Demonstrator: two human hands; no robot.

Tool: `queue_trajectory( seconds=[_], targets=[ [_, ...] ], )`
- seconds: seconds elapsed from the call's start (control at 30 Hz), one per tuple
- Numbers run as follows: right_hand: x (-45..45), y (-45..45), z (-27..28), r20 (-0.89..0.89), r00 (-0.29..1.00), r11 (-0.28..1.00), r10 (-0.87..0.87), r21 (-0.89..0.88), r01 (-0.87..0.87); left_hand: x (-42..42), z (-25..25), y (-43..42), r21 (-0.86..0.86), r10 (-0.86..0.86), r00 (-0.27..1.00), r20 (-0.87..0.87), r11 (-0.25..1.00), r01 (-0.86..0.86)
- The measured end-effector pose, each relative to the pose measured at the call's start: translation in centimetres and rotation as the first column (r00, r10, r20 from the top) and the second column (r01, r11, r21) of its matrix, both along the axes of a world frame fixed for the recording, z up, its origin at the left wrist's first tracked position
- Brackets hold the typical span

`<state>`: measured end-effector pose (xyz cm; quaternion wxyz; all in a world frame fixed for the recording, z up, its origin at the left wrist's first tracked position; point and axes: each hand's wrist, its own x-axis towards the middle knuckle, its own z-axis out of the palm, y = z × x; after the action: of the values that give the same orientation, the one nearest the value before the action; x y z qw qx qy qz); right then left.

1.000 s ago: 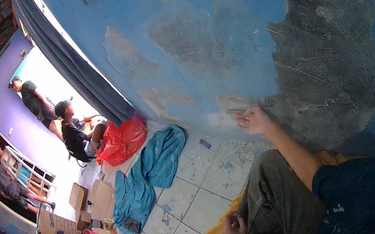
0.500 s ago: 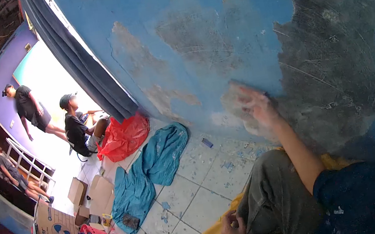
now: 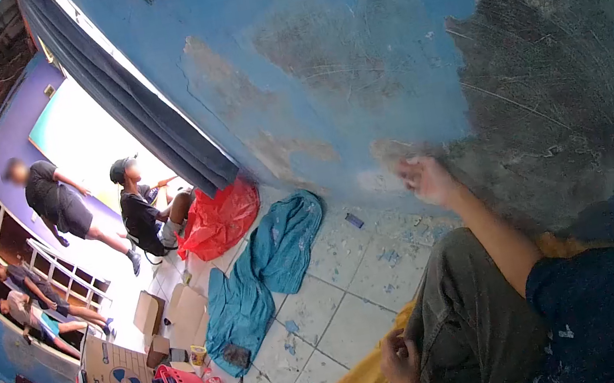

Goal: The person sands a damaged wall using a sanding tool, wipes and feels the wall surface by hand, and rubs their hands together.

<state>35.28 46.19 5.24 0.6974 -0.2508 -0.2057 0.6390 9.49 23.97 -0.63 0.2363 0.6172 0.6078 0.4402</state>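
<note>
Right hand (image 3: pixel 431 183) has dropped lower across the wall (image 3: pixel 422 103) since half a second ago, when its fingertips lay higher over the pale patch (image 3: pixel 389 150); more of that patch shows now. View has also swung slightly.

Right grip: fingers bent, turned to the wall, at the right lower side of the patch. Contact looks likely. Whether I grasp anything between fingers and wall cannot be told; the back of my hand hides it. Left hand (image 3: pixel 401 362): fingers loosely curled, just left of my raised knee (image 3: pixel 446 270); nothing seen in that grip, though its palm is partly hidden.

Position: patch lies left of the large grey area (image 3: pixel 547 70), blue paint above, low on the wall near the floor (image 3: pixel 349 318).

Judged method: rub in short, overlapping strokes with even pressure, fingers flat rather than digging in with tips. Keep the wrist loose and the elbow clear of the knee. Work gently at the paint edge, where flaking seems likeliest; paint flakes (image 3: pixel 391 256) lie on the tiles below. Left hand could brace on the knee for steadiness.
</note>
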Motion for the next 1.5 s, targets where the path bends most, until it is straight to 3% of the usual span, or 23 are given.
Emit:
queue_trajectory(
  seconds=[0.03, 0.07, 0.17, 0.23, 0.27, 0.33, 0.47, 0.53, 0.67, 0.73, 0.77, 0.87, 0.93, 0.97, 1.03, 1.07, 1.13, 1.17, 1.23, 1.5],
  targets=[
    [0.1, 0.2, -0.5, -0.127, 0.987, 0.984, 0.102, -0.135, -0.119, 0.0, 0.1, 0.1, 0.026, -0.003, 0.999, -0.042, 1.000, 0.005],
    [0.3, 0.3, -0.9, -0.126, 0.987, 0.985, 0.098, -0.131, -0.115, -0.3, -0.5, 0.1, 0.030, -0.007, 0.999, -0.042, 1.000, 0.009],
    [0.8, -0.5, 0.8, -0.020, 0.999, 0.998, 0.027, -0.048, -0.028, -0.6, -2.2, 0.5, 0.059, -0.002, 1.000, -0.019, 0.998, 0.003],
    [0.4, -1.8, 3.1, 0.053, 0.994, 0.988, -0.093, 0.126, 0.086, -0.5, -1.7, 0.3, 0.063, -0.011, 1.000, -0.020, 0.998, 0.012],
    [0.6, -1.0, 1.6, 0.049, 0.994, 0.989, -0.097, 0.118, 0.091, -0.4, -1.6, 0.3, 0.056, -0.016, 1.000, -0.025, 0.998, 0.017],
    [1.0, 1.5, -2.6, -0.234, 0.972, 0.997, 0.036, -0.062, -0.051, -0.4, -1.4, 0.3, 0.070, -0.030, 0.999, -0.027, 0.997, 0.032],
    [1.4, 1.2, -2.6, -0.233, 0.970, 0.964, 0.064, -0.237, -0.121, -0.1, -1.3, 0.5, 0.100, 0.012, 0.999, -0.048, 0.995, -0.007],
    [0.6, 0.1, 0.5, 0.055, 0.996, 0.997, -0.073, -0.025, 0.074, 0.0, -0.7, 0.3, 0.004, 0.033, 0.999, -0.012, 0.999, -0.033],
    [1.1, 0.7, -1.2, 0.063, 0.996, 0.997, -0.069, -0.017, 0.071, -0.4, -1.7, 0.5, 0.000, 0.022, 0.999, -0.026, 1.000, -0.022],
    [1.4, 1.1, -3.1, -0.018, 0.988, 0.975, 0.156, -0.158, -0.157, -0.5, -1.6, 0.5, 0.026, 0.017, 0.998, -0.065, 1.000, -0.015],
    [1.6, 1.2, -3.2, -0.012, 0.987, 0.975, 0.161, -0.155, -0.161, -0.6, -1.7, 0.5, 0.031, 0.022, 0.998, -0.059, 0.999, -0.020],
    [1.7, 0.0, -0.5, 0.046, 0.989, 0.990, 0.139, -0.040, -0.138, -0.7, -2.2, 0.6, 0.045, 0.021, 0.998, -0.051, 0.999, -0.018],
    [1.2, -1.1, 1.9, 0.169, 0.984, 0.980, -0.061, 0.196, 0.027, -0.6, -1.9, 0.5, 0.026, 0.038, 0.997, -0.060, 0.999, -0.037],
    [1.3, -0.6, 1.1, 0.168, 0.984, 0.982, -0.058, 0.188, 0.026, -0.4, -1.6, 0.4, 0.017, 0.039, 0.997, -0.062, 0.999, -0.038],
    [1.5, 1.0, -1.7, 0.117, 0.991, 0.994, 0.066, -0.093, -0.055, -0.2, -0.8, 0.2, -0.078, 0.036, 0.999, -0.013, 0.996, -0.037],
    [1.6, 1.4, -2.8, 0.116, 0.991, 0.994, 0.071, -0.092, -0.061, -0.4, -0.8, 0.2, -0.076, 0.041, 0.999, -0.014, 0.996, -0.042],
    [0.9, 1.2, -2.7, 0.211, 0.977, 0.959, 0.015, -0.279, 0.045, -0.4, -0.7, 0.3, -0.005, 0.014, 1.000, -0.004, 1.000, -0.014],
    [0.7, 1.4, -2.5, 0.220, 0.975, 0.961, 0.027, -0.274, 0.035, -0.5, -1.0, 0.5, -0.001, 0.027, 1.000, 0.005, 1.000, -0.027],
    [-0.4, -0.5, 0.6, 0.440, 0.894, 0.988, -0.086, -0.079, 0.134, -0.7, -1.8, 0.5, -0.007, 0.028, 0.998, -0.061, 1.000, -0.028],
    [0.3, 1.2, -1.7, 0.536, 0.811, 0.961, -0.234, 0.002, 0.276, -0.6, -1.6, 0.2, 0.006, 0.077, 0.995, -0.065, 0.997, -0.077]
  ],
)
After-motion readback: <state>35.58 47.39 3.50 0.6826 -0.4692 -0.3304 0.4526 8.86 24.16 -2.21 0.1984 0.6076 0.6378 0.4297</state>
